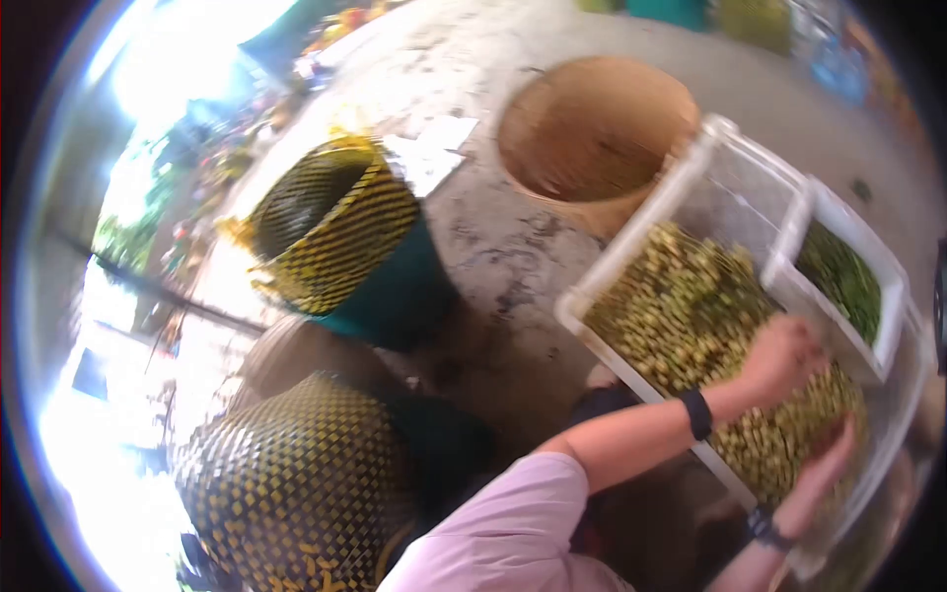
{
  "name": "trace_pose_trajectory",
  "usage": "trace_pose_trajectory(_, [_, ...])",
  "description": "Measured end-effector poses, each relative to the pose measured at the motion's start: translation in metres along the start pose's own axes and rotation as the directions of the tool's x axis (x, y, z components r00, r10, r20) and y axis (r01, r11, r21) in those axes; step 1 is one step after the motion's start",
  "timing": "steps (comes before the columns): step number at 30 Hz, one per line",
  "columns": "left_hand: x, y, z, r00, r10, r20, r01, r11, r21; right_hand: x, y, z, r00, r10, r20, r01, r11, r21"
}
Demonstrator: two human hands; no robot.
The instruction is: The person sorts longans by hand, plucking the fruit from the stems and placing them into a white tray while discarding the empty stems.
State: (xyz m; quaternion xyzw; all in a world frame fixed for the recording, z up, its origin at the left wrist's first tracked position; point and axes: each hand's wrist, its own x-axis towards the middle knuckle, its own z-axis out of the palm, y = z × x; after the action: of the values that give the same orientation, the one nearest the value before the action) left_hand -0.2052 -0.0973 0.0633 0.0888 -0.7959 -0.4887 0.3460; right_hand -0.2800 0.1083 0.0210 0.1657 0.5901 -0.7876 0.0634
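A large white crate [631,383] holds a heap of small, round, yellow-green pieces [681,306], like buds or little fruits. Over the middle of the heap is my left hand [784,357], its blurred fingers curled in; what they hold, if anything, is hidden. A dark band circles that wrist. Nearer the crate's lower end, my right hand [831,459] rests low against the pieces with its fingers stretched out, also blurred. A smaller white box [789,237] with green leafy stems [838,276] sits on the crate's far side, close to my left hand.
A wide tan basket [602,128] stands beyond the crate. To the left are a black-and-yellow woven basket [335,237] above a teal container [395,296] and another checkered woven basket [296,483]. Pale sheets [434,148] lie on the stained concrete floor [503,257].
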Motion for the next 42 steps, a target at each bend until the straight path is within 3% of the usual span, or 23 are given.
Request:
trace_pose_trajectory(1, [0.002, -0.008, 0.005, 1.0, -0.018, -0.005, 0.017, 0.999, -0.03, -0.011, -0.003, 0.009, 1.0, -0.022, -0.022, 0.022, 1.0, -0.001])
trace_pose_trajectory(2, [0.005, 0.003, 0.002, 0.97, -0.238, 0.04, 0.236, 0.9, -0.365, -0.007, 0.002, 0.003, 1.0, -0.029, 0.013, 0.028, 0.999, 0.039])
trace_pose_trajectory(3, [0.007, -0.008, 0.001, 0.997, -0.073, -0.004, 0.071, 0.976, -0.208, -0.009, 0.001, 0.004, 0.998, -0.012, 0.063, 0.009, 0.999, 0.044])
trace_pose_trajectory(4, [0.009, -0.01, 0.002, 0.938, -0.318, 0.137, 0.345, 0.889, -0.3, -0.018, -0.006, 0.006, 0.994, 0.004, 0.108, -0.007, 1.0, 0.027])
trace_pose_trajectory(5, [0.011, -0.015, 0.003, 0.887, -0.41, 0.213, 0.458, 0.841, -0.288, -0.014, -0.004, 0.001, 0.983, -0.007, 0.183, -0.005, 0.998, 0.066])
trace_pose_trajectory(6, [0.015, -0.001, -0.008, 0.854, -0.449, 0.263, 0.519, 0.762, -0.386, -0.021, -0.01, 0.007, 0.98, -0.012, 0.198, -0.008, 0.995, 0.101])
trace_pose_trajectory(8, [0.013, -0.018, -0.003, 0.841, -0.47, 0.268, 0.541, 0.745, -0.391, -0.022, -0.012, 0.012, 0.983, -0.054, 0.173, 0.029, 0.989, 0.143])
trace_pose_trajectory(9, [0.015, -0.007, -0.003, 0.815, -0.516, 0.265, 0.574, 0.649, -0.5, -0.021, -0.013, 0.012, 0.977, -0.102, 0.187, 0.073, 0.986, 0.152])
trace_pose_trajectory(10, [0.014, -0.012, -0.002, 0.814, -0.507, 0.284, 0.577, 0.644, -0.502, -0.021, -0.013, 0.01, 0.969, -0.14, 0.205, 0.108, 0.981, 0.161])
trace_pose_trajectory(12, [0.013, -0.013, 0.001, 0.816, -0.489, 0.31, 0.578, 0.659, -0.482, -0.024, -0.013, 0.007, 0.913, -0.277, 0.299, 0.294, 0.956, -0.012])
trace_pose_trajectory(14, [0.008, -0.008, 0.009, 0.81, -0.511, 0.289, 0.586, 0.69, -0.424, -0.043, -0.017, 0.014, 0.889, -0.272, 0.368, 0.372, 0.897, -0.237])
trace_pose_trajectory(17, [0.003, -0.009, 0.017, 0.836, -0.439, 0.329, 0.543, 0.751, -0.377, -0.052, -0.002, 0.026, 0.733, -0.37, 0.571, 0.588, 0.766, -0.258])
trace_pose_trajectory(20, [0.001, -0.003, 0.02, 0.828, -0.434, 0.356, 0.539, 0.792, -0.288, -0.059, -0.004, 0.032, 0.807, -0.325, 0.494, 0.517, 0.792, -0.325])
trace_pose_trajectory(22, [0.0, 0.0, 0.024, 0.812, -0.411, 0.415, 0.556, 0.761, -0.335, -0.052, 0.003, 0.029, 0.784, -0.323, 0.531, 0.532, 0.79, -0.304])
trace_pose_trajectory(24, [0.001, 0.004, 0.022, 0.773, -0.406, 0.488, 0.605, 0.703, -0.374, -0.051, 0.004, 0.03, 0.813, -0.299, 0.501, 0.436, 0.881, -0.182])
trace_pose_trajectory(26, [0.002, 0.011, 0.02, 0.678, -0.408, 0.612, 0.724, 0.514, -0.46, -0.046, 0.004, 0.026, 0.839, -0.267, 0.474, 0.384, 0.908, -0.168])
trace_pose_trajectory(28, [0.001, 0.006, 0.02, 0.686, -0.362, 0.631, 0.71, 0.525, -0.47, -0.043, 0.003, 0.023, 0.863, -0.23, 0.45, 0.328, 0.932, -0.152])
trace_pose_trajectory(30, [0.001, -0.001, 0.022, 0.796, -0.34, 0.502, 0.538, 0.777, -0.327, -0.043, 0.0, 0.022, 0.875, -0.179, 0.45, 0.283, 0.943, -0.175])
trace_pose_trajectory(32, [-0.001, -0.002, 0.023, 0.813, -0.358, 0.459, 0.53, 0.781, -0.33, -0.046, -0.001, 0.025, 0.88, -0.218, 0.421, 0.3, 0.944, -0.14])
trace_pose_trajectory(34, [0.0, -0.002, 0.022, 0.846, -0.386, 0.368, 0.514, 0.777, -0.365, -0.049, -0.004, 0.026, 0.826, -0.431, 0.363, 0.516, 0.837, -0.181])
trace_pose_trajectory(38, [0.003, -0.007, 0.02, 0.859, -0.415, 0.298, 0.505, 0.781, -0.368, -0.052, 0.0, 0.026, 0.749, -0.455, 0.482, 0.615, 0.748, -0.25])
trace_pose_trajectory(40, [0.002, -0.009, 0.022, 0.867, -0.405, 0.291, 0.493, 0.781, -0.382, -0.051, 0.005, 0.029, 0.775, -0.414, 0.477, 0.58, 0.766, -0.277])
trace_pose_trajectory(42, [0.002, -0.003, 0.021, 0.873, -0.393, 0.289, 0.483, 0.781, -0.396, -0.049, 0.006, 0.036, 0.736, -0.499, 0.458, 0.656, 0.692, -0.301])
